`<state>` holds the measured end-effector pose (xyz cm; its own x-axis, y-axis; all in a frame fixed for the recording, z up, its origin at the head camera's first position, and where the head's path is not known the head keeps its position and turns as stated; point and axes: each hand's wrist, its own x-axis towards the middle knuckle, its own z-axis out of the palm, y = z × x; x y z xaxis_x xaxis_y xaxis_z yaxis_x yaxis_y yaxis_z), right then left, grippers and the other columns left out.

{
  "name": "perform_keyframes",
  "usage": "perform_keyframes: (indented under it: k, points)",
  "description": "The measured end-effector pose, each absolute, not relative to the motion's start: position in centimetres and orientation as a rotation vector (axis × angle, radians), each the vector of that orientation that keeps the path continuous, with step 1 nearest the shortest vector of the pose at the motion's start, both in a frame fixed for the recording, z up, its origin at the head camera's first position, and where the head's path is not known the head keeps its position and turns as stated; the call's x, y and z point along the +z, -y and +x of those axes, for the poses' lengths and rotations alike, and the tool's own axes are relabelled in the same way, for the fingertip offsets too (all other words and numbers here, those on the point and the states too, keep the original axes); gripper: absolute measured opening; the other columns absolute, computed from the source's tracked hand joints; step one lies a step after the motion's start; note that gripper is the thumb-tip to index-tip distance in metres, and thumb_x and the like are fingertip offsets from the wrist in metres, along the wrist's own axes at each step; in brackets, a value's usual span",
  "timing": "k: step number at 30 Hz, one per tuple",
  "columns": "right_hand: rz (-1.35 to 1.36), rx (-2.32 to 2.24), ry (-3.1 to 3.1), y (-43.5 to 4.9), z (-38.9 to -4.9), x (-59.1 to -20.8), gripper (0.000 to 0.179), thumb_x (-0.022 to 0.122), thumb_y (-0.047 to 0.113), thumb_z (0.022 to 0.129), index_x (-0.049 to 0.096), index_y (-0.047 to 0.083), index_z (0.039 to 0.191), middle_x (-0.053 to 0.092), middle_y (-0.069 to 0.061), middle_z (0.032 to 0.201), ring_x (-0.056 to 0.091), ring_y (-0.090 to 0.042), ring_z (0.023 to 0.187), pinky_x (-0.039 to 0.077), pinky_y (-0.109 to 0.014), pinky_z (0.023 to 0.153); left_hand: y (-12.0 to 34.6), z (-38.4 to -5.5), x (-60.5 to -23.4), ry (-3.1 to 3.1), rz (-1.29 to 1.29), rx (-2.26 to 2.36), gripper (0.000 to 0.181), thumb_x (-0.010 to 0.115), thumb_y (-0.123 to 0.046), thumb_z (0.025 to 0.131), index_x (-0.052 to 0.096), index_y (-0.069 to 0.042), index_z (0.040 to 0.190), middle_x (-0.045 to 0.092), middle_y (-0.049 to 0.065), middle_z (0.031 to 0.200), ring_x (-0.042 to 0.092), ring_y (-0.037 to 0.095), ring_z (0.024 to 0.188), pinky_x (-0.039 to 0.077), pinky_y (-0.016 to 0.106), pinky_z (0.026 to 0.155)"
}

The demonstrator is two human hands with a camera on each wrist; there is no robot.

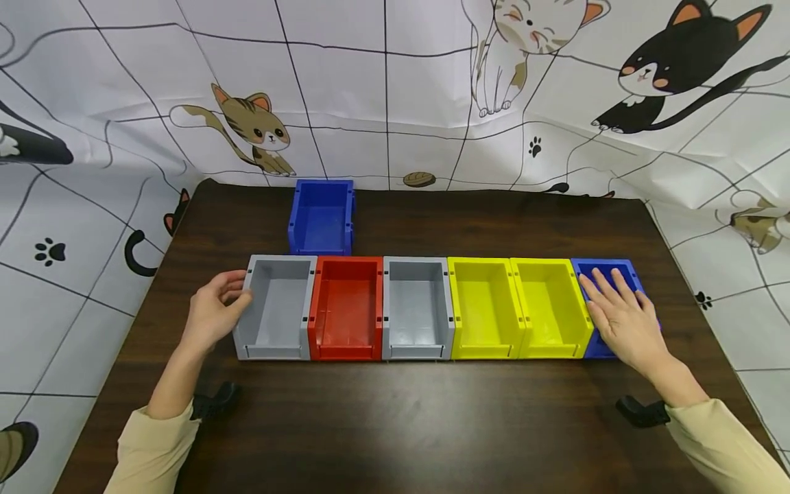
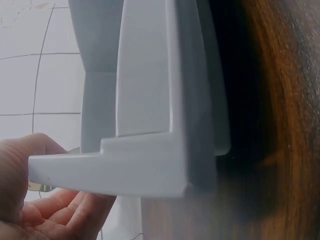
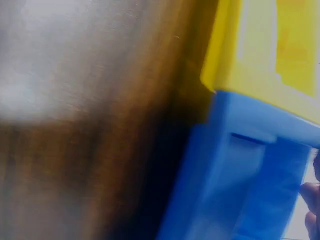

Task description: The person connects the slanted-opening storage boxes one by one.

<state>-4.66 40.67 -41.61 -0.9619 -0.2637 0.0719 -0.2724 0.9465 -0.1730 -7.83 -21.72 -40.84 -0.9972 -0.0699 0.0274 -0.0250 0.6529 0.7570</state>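
A row of plastic bins runs across the dark wooden table. At its left end, my left hand (image 1: 216, 305) pinches the left wall of a grey bin (image 1: 278, 302); in the left wrist view the thumb and fingers (image 2: 90, 212) lie on either side of that wall. At the right end, my right hand (image 1: 626, 322) lies with straight, spread fingers over a blue bin (image 1: 600, 346), covering much of it. Whether the palm touches the bin cannot be told. The right wrist view is blurred and shows the blue bin (image 3: 245, 175) beside a yellow bin (image 3: 265, 65).
Between the end bins stand a red bin (image 1: 345, 309), a second grey bin (image 1: 417, 309) and two yellow bins, a left one (image 1: 484, 309) and a right one (image 1: 549, 309). Another blue bin (image 1: 321, 219) sits behind the row. A cat-printed cloth (image 1: 345, 89) hangs behind the table (image 1: 395, 425).
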Motion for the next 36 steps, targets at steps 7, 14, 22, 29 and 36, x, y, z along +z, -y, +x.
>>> perform_keyframes:
  k: [7, 14, 22, 29, 36]
  points:
    - [0.547, 0.283, 2.902, -39.9, -5.9, -40.5, 0.046, 0.047, 0.025, 0.098, 0.043, 0.006, 0.139, 0.040, -0.019, 0.142, 0.022, -0.031, 0.139, 0.027, -0.066, 0.092, 22.1, -7.7, -40.7, 2.795, 0.113, -1.221, 0.035, 0.057, -0.005, 0.088, 0.055, 0.009, 0.121, 0.063, 0.028, 0.105, 0.061, 0.037, 0.094, 0.038, 0.002, 0.061]
    - [0.583, 0.428, 2.796, -37.7, -8.2, -38.2, 0.039, 0.059, 0.021, 0.092, 0.057, 0.001, 0.125, 0.052, -0.022, 0.130, 0.039, -0.039, 0.126, 0.032, -0.064, 0.087, 23.5, -7.5, -40.3, 2.782, 0.151, -1.164, 0.034, 0.059, -0.004, 0.087, 0.058, 0.009, 0.118, 0.064, 0.028, 0.102, 0.065, 0.025, 0.086, 0.039, 0.003, 0.058]
    - [0.603, 0.613, 2.754, -34.3, -11.2, -35.5, 0.036, 0.064, 0.007, 0.087, 0.059, -0.002, 0.121, 0.056, -0.022, 0.123, 0.046, -0.041, 0.114, 0.038, -0.059, 0.088, 24.8, -7.3, -39.8, 2.789, 0.187, -1.174, 0.034, 0.059, -0.006, 0.087, 0.058, 0.008, 0.118, 0.065, 0.028, 0.102, 0.043, -0.021, 0.073, 0.039, 0.003, 0.058]
    - [0.650, 0.833, 2.800, -30.5, -14.1, -34.8, 0.036, 0.059, 0.010, 0.091, 0.056, 0.000, 0.126, 0.055, -0.021, 0.126, 0.046, -0.038, 0.115, 0.037, -0.056, 0.091, 25.8, -7.1, -40.4, 2.771, 0.233, -1.174, 0.034, 0.061, -0.009, 0.088, 0.059, 0.007, 0.118, 0.066, 0.023, 0.100, 0.050, -0.014, 0.074, 0.043, 0.007, 0.055]
    - [0.665, 1.062, 2.855, -26.8, -16.2, -34.6, 0.036, 0.056, 0.016, 0.094, 0.056, 0.001, 0.127, 0.054, -0.018, 0.129, 0.046, -0.036, 0.118, 0.040, -0.052, 0.089, 30.0, -8.6, -46.3, 2.720, 0.254, -1.128, 0.036, 0.065, -0.020, 0.086, 0.062, -0.003, 0.118, 0.066, 0.020, 0.101, 0.055, -0.009, 0.076, 0.042, 0.005, 0.056]
